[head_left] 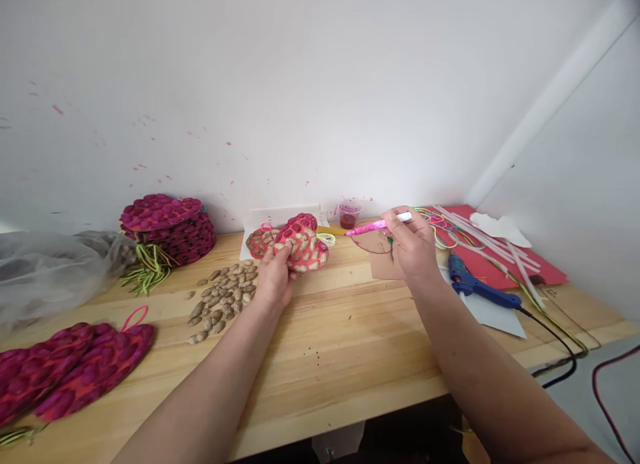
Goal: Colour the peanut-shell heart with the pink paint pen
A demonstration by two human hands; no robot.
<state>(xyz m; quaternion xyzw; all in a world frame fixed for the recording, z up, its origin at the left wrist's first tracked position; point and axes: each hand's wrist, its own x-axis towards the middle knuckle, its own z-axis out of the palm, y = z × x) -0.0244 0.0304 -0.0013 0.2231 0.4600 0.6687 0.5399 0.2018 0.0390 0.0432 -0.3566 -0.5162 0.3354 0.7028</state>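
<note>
Your left grip is holding the part-coloured peanut piece, your right grip a pink-stained brush, and the colouring is seemingly calling for brushing bare shells.

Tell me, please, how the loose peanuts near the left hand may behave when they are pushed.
The loose peanuts would probably scatter, since they lie unfastened on the wooden table. Their rounded, lumpy shape suggests uneven rolling. Their dry look hints they may be light and crack under pressure.
</note>
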